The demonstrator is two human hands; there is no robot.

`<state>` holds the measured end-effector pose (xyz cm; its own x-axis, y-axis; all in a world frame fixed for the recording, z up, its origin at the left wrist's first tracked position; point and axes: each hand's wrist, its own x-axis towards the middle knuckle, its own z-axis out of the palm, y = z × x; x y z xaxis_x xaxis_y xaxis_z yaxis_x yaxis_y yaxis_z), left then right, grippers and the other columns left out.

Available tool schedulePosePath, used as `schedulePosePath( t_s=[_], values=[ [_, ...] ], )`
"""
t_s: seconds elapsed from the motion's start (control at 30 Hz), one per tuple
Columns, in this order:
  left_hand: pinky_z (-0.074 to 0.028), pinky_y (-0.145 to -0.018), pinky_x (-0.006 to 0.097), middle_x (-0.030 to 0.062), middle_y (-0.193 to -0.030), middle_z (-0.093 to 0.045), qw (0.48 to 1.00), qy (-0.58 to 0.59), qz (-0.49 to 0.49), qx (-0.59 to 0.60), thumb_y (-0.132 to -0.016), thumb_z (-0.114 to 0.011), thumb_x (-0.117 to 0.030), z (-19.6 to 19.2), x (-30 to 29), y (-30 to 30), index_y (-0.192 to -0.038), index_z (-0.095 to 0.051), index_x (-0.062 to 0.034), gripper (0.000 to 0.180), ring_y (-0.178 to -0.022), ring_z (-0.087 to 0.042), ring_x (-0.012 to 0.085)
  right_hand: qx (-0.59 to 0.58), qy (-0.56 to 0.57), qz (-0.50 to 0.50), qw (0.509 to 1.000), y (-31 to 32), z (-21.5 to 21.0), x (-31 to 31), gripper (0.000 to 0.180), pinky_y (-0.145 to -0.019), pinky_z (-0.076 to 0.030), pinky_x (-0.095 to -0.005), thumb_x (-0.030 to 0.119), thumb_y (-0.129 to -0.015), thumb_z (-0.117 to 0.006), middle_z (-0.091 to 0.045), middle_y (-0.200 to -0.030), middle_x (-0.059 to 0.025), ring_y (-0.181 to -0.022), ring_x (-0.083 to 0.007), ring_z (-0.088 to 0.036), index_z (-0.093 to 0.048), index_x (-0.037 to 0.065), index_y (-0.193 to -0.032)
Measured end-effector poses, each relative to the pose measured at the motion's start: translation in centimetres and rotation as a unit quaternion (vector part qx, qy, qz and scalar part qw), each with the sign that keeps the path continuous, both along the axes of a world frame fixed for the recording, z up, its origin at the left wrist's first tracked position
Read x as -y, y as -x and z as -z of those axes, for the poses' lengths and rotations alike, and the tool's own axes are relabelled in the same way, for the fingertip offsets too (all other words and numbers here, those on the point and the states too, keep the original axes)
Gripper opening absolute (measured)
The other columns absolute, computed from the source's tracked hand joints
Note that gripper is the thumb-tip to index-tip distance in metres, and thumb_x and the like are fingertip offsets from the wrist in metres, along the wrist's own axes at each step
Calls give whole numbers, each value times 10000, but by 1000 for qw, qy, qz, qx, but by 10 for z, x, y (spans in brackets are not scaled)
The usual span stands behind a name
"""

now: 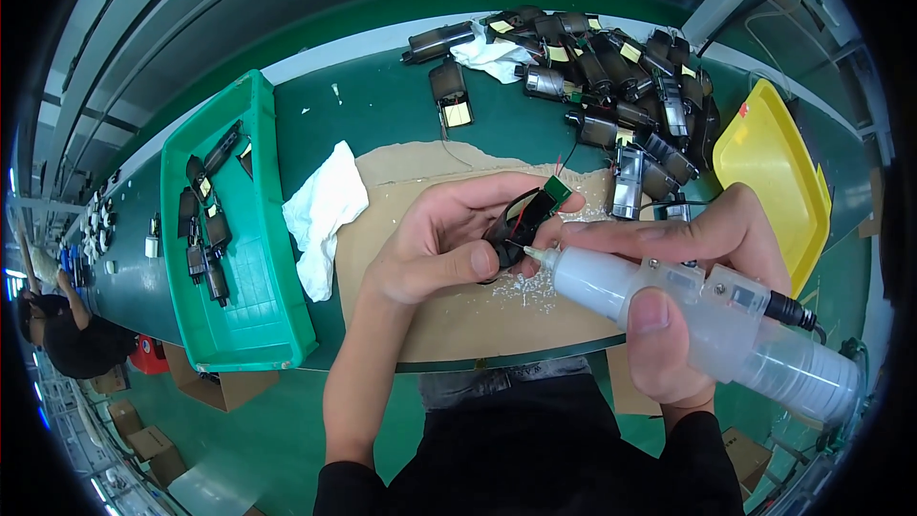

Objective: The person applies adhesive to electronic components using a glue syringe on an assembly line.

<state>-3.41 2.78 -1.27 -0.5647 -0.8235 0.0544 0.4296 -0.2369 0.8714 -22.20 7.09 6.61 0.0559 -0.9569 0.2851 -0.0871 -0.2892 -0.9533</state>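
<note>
My left hand (444, 244) is closed around a small black cylindrical device (508, 232) with a green circuit board (554, 194) at its upper end and a red wire along its side. In my right hand (683, 277) lies a translucent white dispensing syringe (602, 277), slanting down to the lower right with a cable at its back. Its thin needle tip meets or nearly meets the lower end of the black device. Both hands are over a sheet of brown cardboard (420, 325) sprinkled with white specks.
A green tray (253, 296) holding several black devices stands at the left, beside a crumpled white cloth (325, 215). Many similar devices (611, 67) are heaped at the back right, next to a yellow tray (774, 191). Another person (72, 325) is at the far left.
</note>
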Motion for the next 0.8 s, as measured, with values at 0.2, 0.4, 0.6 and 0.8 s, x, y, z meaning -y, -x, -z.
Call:
schedulePosePath(
  t_s=[0.2, 0.4, 0.6, 0.8],
  values=[
    [-455, -886, 330, 182, -1152, -576, 999, 20, 2, 29, -683, -771, -535, 2, 1, -1, -1209, -500, 121, 883, -1009, -586, 218, -222, 71, -134, 963, 18, -23, 7, 337, -796, -548, -373, 132, -810, -618, -647, -885, -288, -839, -281, -673, -342, -48, -877],
    [-460, -849, 319, 170, -1104, -593, 998, 19, -4, 55, -653, -774, -580, 1, -2, -1, -1154, -536, 122, 895, -956, -589, 205, -241, 93, -145, 955, 20, -22, 7, 359, -773, -556, -368, 127, -798, -609, -641, -869, -292, -834, -287, -675, -330, -74, -903],
    [-470, -848, 337, 234, -1259, -531, 986, 87, 71, -122, -780, -750, -242, 21, 5, -3, -1305, -423, 108, 711, -985, -561, 209, -229, 42, -163, 959, 21, -28, 4, 362, -815, -535, -356, 103, -789, -631, -636, -912, -287, -885, -276, -659, -340, -68, -919],
    [-474, -833, 332, 239, -1248, -535, 985, 88, 70, -134, -779, -739, -213, 20, 5, -2, -1296, -428, 120, 688, -976, -561, 205, -223, 40, -163, 960, 21, -27, 5, 392, -830, -523, -351, 114, -784, -661, -639, -923, -277, -890, -256, -653, -346, -60, -940]
  ],
)
